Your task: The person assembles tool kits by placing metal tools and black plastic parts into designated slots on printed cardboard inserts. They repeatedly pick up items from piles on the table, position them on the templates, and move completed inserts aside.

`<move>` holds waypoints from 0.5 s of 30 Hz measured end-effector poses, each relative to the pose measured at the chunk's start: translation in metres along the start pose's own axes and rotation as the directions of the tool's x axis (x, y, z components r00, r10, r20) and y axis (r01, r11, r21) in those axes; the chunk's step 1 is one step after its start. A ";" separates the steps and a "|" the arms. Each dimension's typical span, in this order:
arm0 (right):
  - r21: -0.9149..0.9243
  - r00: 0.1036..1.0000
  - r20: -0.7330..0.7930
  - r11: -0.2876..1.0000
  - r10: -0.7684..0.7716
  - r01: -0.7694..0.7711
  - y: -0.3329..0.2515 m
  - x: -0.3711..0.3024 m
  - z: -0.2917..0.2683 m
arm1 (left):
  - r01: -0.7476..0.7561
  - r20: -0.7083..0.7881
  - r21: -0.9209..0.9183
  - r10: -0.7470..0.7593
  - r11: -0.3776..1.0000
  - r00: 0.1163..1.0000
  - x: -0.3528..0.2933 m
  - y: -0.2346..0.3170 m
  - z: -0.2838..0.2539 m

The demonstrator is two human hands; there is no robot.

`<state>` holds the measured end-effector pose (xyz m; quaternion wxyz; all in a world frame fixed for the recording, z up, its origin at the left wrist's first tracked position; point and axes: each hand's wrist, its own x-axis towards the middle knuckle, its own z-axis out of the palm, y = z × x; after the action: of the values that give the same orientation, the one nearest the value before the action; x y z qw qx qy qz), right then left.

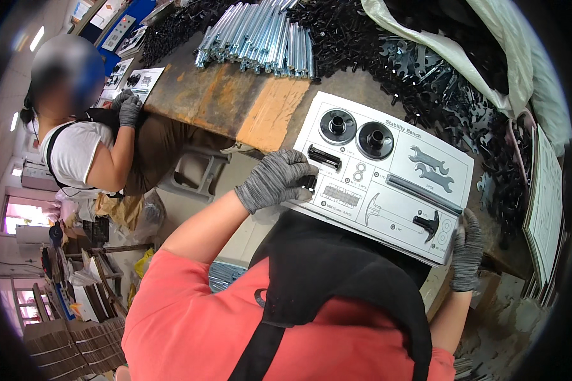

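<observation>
A white printed card lies tilted at the table's near edge, in front of me. My gloved left hand is at its left edge, fingers curled, with a small dark part at the fingertips. My gloved right hand grips the card's lower right edge. On the card sit two black round flanged caps, a black bundle of bolts, a grey metal tube and a black T-shaped knob. Whether the two grey wrenches are printed or real, I cannot tell.
Silvery metal tubes are piled at the back of the worn table. Black bolts and loose flat wrenches heap at the right, beside a white sack. Stacked printed cards stand far right. A co-worker sits left.
</observation>
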<state>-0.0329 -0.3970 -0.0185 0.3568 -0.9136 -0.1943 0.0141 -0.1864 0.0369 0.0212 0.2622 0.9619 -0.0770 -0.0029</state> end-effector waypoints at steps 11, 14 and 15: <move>-0.239 0.975 0.068 0.945 -0.214 0.224 -0.014 0.007 -0.002 | 0.413 -0.131 -0.448 -0.515 0.793 0.847 -0.041 0.006 0.001; -0.390 0.968 0.218 0.898 -0.125 0.204 -0.013 0.011 -0.015 | 0.496 0.023 -0.652 -0.639 0.573 0.769 -0.044 -0.002 0.017; -0.429 0.959 0.260 0.876 -0.113 0.220 -0.012 0.013 -0.017 | 0.457 0.014 -0.703 -0.633 0.545 0.774 -0.043 0.000 0.017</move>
<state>-0.0222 -0.3957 0.0035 0.1093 -0.9436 -0.3098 0.0415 -0.2296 0.0345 0.0047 0.5831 0.7672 0.2671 0.0046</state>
